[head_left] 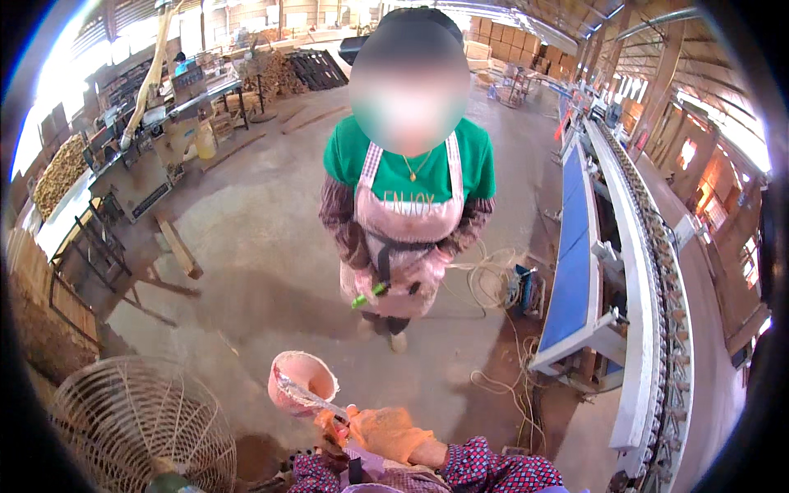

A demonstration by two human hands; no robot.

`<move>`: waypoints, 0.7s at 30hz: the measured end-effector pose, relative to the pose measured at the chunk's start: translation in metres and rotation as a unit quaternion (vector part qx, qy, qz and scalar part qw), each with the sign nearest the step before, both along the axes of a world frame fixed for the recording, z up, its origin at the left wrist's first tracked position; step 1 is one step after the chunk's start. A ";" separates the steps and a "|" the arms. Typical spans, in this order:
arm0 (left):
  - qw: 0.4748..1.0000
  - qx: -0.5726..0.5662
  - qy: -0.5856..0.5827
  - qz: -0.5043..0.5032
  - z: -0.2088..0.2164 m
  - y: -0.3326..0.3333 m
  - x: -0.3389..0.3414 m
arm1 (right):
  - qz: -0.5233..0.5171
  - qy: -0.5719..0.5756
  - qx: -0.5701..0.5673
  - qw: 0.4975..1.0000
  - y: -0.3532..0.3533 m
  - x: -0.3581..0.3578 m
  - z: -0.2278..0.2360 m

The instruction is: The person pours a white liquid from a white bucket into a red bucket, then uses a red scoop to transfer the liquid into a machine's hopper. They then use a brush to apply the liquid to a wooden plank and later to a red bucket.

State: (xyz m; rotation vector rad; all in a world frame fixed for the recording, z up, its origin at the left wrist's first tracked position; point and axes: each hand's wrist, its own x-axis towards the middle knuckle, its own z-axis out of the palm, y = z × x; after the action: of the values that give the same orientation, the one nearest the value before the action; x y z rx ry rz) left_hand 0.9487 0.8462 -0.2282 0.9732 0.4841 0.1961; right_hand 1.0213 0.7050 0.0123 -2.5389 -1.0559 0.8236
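A pink bucket [283, 393], smeared with a pale coating inside, is just ahead of my hands at the lower middle. A long, thin, pale stick-like tool [316, 398] slants over its rim. My right hand [386, 433], in an orange glove, is closed around the tool's near end. Close beside it, my left hand [330, 429] is also gloved in orange. Its fingers are bunched and partly hidden, so what they hold does not show. Both hands are close in front of my body, and whether the bucket is held or standing cannot be told.
A person [411, 218] in a green shirt and pink apron stands facing me, a small green object [366, 297] at one hand. A large wire-caged fan [144, 419] is at lower left. A blue-sided chain conveyor [575, 246] runs along the right. Loose cables [493, 283] lie on the floor.
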 end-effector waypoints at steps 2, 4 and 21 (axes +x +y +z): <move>0.994 -0.097 0.000 0.043 -0.002 0.009 0.024 | 0.007 -0.008 0.018 1.000 0.009 0.024 -0.002; 0.987 -0.146 -0.003 0.071 -0.002 0.021 0.046 | 0.015 -0.010 0.009 1.000 0.023 0.046 -0.005; 0.969 -0.247 -0.027 -0.006 -0.024 0.147 0.232 | -0.069 -0.070 0.088 0.991 0.157 0.204 -0.024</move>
State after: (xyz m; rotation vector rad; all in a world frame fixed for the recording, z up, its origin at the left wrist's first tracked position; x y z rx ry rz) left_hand 1.1811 0.9936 -0.2519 0.4813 0.4476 0.0825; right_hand 1.2249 0.8624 -0.0116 -2.5139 -0.9358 0.4987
